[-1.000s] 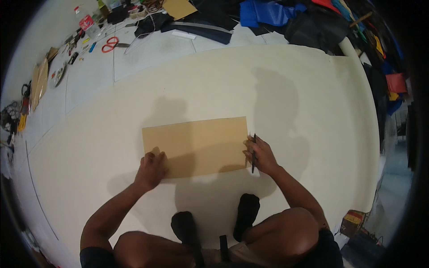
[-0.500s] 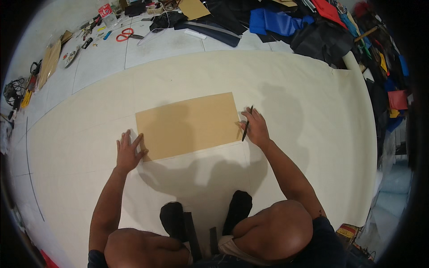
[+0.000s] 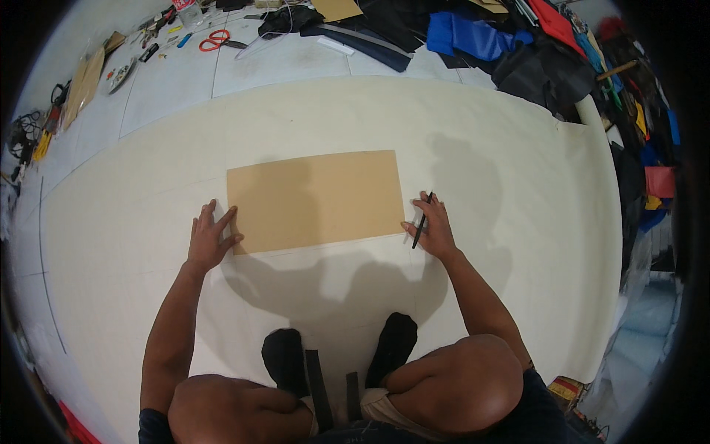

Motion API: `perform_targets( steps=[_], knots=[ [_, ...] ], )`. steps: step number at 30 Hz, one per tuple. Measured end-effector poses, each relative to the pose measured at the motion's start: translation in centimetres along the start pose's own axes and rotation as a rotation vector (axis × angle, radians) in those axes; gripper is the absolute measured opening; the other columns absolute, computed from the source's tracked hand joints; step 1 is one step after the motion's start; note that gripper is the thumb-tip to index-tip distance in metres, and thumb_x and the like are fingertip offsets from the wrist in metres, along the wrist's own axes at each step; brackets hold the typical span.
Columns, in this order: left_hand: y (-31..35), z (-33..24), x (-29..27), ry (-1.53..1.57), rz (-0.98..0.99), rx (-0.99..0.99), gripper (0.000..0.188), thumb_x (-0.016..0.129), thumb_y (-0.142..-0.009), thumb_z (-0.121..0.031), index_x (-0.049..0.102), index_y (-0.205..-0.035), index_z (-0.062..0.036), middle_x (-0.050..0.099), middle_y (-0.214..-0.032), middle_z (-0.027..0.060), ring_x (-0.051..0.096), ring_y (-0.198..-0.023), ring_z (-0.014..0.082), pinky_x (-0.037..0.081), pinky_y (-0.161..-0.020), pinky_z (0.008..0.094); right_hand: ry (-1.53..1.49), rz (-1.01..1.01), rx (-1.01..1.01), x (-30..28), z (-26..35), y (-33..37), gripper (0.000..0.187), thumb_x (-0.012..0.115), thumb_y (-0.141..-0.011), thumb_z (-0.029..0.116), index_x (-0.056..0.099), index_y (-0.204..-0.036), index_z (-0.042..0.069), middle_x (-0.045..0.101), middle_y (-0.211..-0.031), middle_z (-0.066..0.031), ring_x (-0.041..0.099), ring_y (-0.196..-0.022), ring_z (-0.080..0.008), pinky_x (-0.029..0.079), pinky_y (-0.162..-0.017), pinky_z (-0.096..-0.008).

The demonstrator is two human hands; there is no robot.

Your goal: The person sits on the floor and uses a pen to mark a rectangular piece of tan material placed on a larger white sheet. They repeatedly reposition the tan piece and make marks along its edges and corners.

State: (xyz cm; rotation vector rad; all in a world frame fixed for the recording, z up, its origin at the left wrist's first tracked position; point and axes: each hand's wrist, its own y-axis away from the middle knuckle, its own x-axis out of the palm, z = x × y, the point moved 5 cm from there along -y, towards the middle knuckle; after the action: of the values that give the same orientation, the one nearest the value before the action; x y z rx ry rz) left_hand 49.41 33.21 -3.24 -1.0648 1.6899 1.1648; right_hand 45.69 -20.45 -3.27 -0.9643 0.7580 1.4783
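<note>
A tan rectangular cardboard sheet [image 3: 318,200] lies flat on a broad cream sheet of material [image 3: 532,281] spread over the floor. At its left edge rests my left hand [image 3: 209,238], fingers spread, with the thumb and a fingertip touching the cardboard. My right hand [image 3: 435,231] is by the lower right corner, its thumb tip against the edge. A slim black pen [image 3: 422,220] is held slanted across the fingers of that hand. Faint pencil-like lines run on the cream material near the cardboard.
My feet in black socks [image 3: 285,361] stand on the cream material. Beyond its far edge lie red-handled scissors [image 3: 214,41], a white strip [image 3: 335,46], dark fabric pieces [image 3: 543,78] and blue fabric [image 3: 473,35]. The material's right end is rolled [image 3: 610,244], with assorted clutter beside it.
The cardboard has turned slightly clockwise, its right side coming nearer and its lower left corner moving away. My right hand has moved nearer with the pen; my left hand stays on the left edge.
</note>
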Motion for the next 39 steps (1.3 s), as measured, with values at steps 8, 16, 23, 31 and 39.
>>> perform_targets(
  steps=[8, 16, 23, 31, 39],
  knots=[
    [0.3, 0.1, -0.1, 0.004, -0.014, 0.026, 0.077, 0.078, -0.085, -0.046, 0.048, -0.153, -0.0280, 0.026, -0.163, 0.0266, 0.025, -0.149, 0.0507, 0.024, -0.118, 0.0651, -0.064, 0.055, 0.057, 0.4, -0.6, 0.0, 0.066, 0.087, -0.081, 0.027, 0.055, -0.136, 0.009, 0.048, -0.152, -0.0248, 0.032, -0.149, -0.0439, 0.020, -0.122, -0.0550],
    [0.6, -0.1, -0.5, 0.067, -0.009, -0.005, 0.076, 0.080, -0.082, -0.048, 0.053, -0.150, -0.0290, 0.027, -0.163, 0.0256, 0.024, -0.151, 0.0463, 0.023, -0.119, 0.0652, -0.094, 0.048, 0.017, 0.4, -1.0, -0.2, 0.067, 0.087, -0.080, 0.031, 0.056, -0.135, 0.009, 0.046, -0.153, -0.0252, 0.033, -0.148, -0.0473, 0.023, -0.121, -0.0579],
    [1.0, 0.8, -1.1, 0.076, -0.004, 0.072, 0.078, 0.084, -0.077, -0.049, 0.055, -0.147, -0.0310, 0.031, -0.162, 0.0223, 0.024, -0.152, 0.0433, 0.024, -0.122, 0.0582, 0.000, -0.020, -0.052, 0.9, -0.7, 0.4, 0.062, 0.086, -0.079, 0.028, 0.060, -0.131, 0.007, 0.052, -0.147, -0.0273, 0.040, -0.142, -0.0480, 0.031, -0.117, -0.0553],
    [1.4, 1.5, -1.1, 0.053, 0.047, 0.077, 0.087, 0.087, -0.072, -0.048, 0.051, -0.150, -0.0353, 0.028, -0.165, 0.0128, 0.025, -0.153, 0.0386, 0.023, -0.124, 0.0561, 0.001, 0.061, 0.073, 0.5, 0.5, -0.1, 0.061, 0.086, -0.078, 0.018, 0.059, -0.131, 0.005, 0.048, -0.151, -0.0271, 0.039, -0.144, -0.0460, 0.029, -0.119, -0.0543],
    [1.5, 1.0, -1.2, 0.092, 0.031, 0.074, 0.090, 0.088, -0.069, -0.048, 0.051, -0.149, -0.0365, 0.028, -0.166, 0.0113, 0.025, -0.153, 0.0361, 0.022, -0.125, 0.0550, -0.123, 0.059, 0.128, -0.2, 0.7, -0.2, 0.062, 0.087, -0.077, 0.014, 0.059, -0.130, 0.003, 0.047, -0.152, -0.0263, 0.040, -0.144, -0.0416, 0.028, -0.121, -0.0519]
  ],
)
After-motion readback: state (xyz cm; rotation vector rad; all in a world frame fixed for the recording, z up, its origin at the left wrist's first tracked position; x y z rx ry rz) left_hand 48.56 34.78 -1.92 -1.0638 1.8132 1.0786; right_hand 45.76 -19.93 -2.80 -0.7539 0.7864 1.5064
